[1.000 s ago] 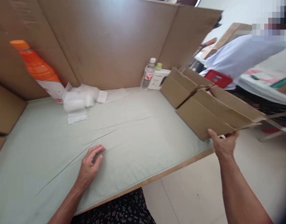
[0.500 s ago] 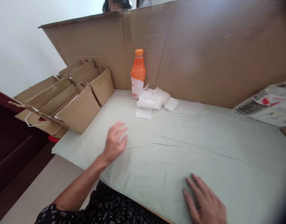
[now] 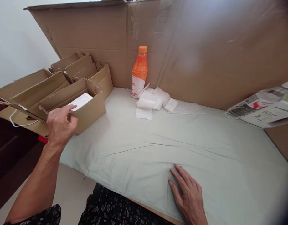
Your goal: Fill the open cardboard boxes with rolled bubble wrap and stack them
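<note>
My left hand [image 3: 60, 125] is at the near rim of an open cardboard box [image 3: 92, 112] at the table's left edge. Its fingers curl over the rim, and the index finger lies along it towards a flat white packet [image 3: 80, 100] inside the box. My right hand [image 3: 187, 193] rests flat on the pale green table cloth [image 3: 158, 140] near the front edge, fingers spread, holding nothing.
More open cardboard boxes [image 3: 36, 90] stand behind and left of the first one, overhanging the table. An orange bottle [image 3: 139, 70] and white wrapped packets [image 3: 153, 100] sit against the cardboard wall [image 3: 205, 47]. A clear bottle and printed packaging [image 3: 263, 107] lie at the right.
My view swung from the table's right side to its left. My left hand went from the cloth to the box rim. My right hand let go of the right-side box and lies on the cloth.
</note>
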Action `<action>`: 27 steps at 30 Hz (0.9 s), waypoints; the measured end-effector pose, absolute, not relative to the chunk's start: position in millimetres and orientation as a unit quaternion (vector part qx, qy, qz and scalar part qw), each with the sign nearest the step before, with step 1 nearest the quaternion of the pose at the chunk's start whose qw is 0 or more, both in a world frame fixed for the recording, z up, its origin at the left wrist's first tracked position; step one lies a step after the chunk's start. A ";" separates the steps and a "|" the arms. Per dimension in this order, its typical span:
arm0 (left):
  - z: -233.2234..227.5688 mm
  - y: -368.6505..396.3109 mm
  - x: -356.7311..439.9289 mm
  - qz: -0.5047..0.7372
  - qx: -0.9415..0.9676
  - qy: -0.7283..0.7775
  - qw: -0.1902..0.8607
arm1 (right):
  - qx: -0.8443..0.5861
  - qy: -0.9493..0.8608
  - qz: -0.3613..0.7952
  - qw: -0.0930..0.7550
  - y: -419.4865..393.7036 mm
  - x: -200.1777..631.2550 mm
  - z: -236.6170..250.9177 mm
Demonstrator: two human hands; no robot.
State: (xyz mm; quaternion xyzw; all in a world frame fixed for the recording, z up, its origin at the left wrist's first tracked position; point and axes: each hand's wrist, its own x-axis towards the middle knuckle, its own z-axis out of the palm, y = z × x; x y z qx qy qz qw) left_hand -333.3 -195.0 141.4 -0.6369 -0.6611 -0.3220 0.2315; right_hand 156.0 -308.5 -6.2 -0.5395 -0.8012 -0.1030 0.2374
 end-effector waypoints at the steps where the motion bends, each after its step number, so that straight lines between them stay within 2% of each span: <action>1: 142.6 -203.9 -323.4 -0.340 -0.658 -0.630 0.234 | -0.541 -0.800 -0.099 0.238 -308.5 156.5 -6.9; 5: 153.2 -250.1 -273.2 -0.369 -0.754 -0.517 0.170 | -0.549 -0.792 -0.062 0.262 -306.5 156.0 -5.4; 8: 155.8 -280.3 -245.8 -0.381 -0.790 -0.470 0.101 | -0.547 -0.787 0.017 0.285 -304.3 144.2 5.8; 13: 125.7 -295.5 -246.0 -0.579 -0.656 -0.470 0.118 | -0.519 -0.776 0.152 0.325 -290.6 113.1 27.1; 15: 102.1 -292.5 -248.6 -0.619 -0.596 -0.510 0.024 | -0.513 -0.768 0.181 0.339 -279.0 105.7 29.9; 18: 66.7 -286.6 -242.9 -0.571 -0.545 -0.587 -0.182 | -0.507 -0.759 0.221 0.344 -260.8 96.7 29.8; 21: 46.4 -279.4 -235.0 -0.557 -0.489 -0.605 -0.290 | -0.487 -0.761 0.260 0.340 -250.1 81.7 27.6; 27: 44.0 -256.7 -250.7 -0.677 -0.396 -0.561 -0.265 | -0.373 -0.804 0.335 0.320 -219.2 59.5 30.2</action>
